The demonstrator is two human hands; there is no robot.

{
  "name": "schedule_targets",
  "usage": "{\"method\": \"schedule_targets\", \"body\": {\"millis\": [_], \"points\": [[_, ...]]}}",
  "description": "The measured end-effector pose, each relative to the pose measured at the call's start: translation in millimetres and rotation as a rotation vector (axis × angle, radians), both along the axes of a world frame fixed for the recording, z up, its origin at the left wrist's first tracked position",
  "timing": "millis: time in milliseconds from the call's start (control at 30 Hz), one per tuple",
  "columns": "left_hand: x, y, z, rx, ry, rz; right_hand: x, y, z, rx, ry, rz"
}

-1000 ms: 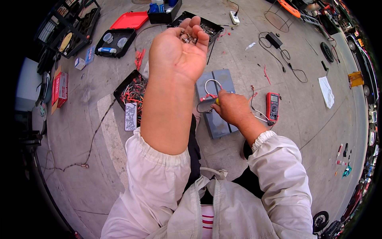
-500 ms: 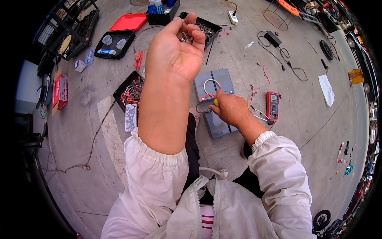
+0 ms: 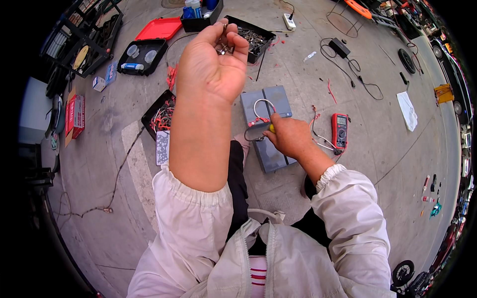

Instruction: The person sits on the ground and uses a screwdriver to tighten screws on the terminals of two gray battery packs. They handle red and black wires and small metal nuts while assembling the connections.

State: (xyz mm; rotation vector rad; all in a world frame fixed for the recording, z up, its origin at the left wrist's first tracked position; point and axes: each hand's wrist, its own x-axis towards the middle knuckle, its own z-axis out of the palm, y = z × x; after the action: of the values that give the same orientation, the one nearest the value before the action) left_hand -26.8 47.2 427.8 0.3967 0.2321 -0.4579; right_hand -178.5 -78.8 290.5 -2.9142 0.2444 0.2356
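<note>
My left hand [image 3: 212,72] is raised palm up, its fingers curled round several small metal bolts or screws [image 3: 224,49]. My right hand [image 3: 293,135] is closed on a tool with a yellow handle [image 3: 272,128]; its working end is hidden. The right hand sits over two grey box-shaped batteries, a far one [image 3: 281,98] and a near one [image 3: 271,158]. A white looped cable [image 3: 256,105] with red ends lies on the far battery. A dark cable [image 3: 247,136] bends beside the gap between them.
A red multimeter [image 3: 340,130] with leads lies right of the batteries. Beyond my left hand is a black tray of metal parts [image 3: 258,42]. Left of my forearm are a black box of wires [image 3: 153,107] and an open case [image 3: 141,54]. A power adapter [image 3: 340,47] lies far right.
My left hand has shifted slightly left and down, still holding the small metal pieces. The right hand stays at the batteries with almost no movement.
</note>
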Motion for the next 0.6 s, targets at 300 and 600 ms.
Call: {"method": "schedule_targets", "body": {"millis": [300, 600], "points": [[-0.9, 1.0, 1.8, -0.004, 0.004, 0.027, -10.4, -2.1, 3.0, 0.011, 0.007, -0.001], [-1.6, -1.4, -1.7, 0.010, 0.011, 0.003, -6.7, -10.8, 88.1, 0.284, -0.443, -0.284]]}}
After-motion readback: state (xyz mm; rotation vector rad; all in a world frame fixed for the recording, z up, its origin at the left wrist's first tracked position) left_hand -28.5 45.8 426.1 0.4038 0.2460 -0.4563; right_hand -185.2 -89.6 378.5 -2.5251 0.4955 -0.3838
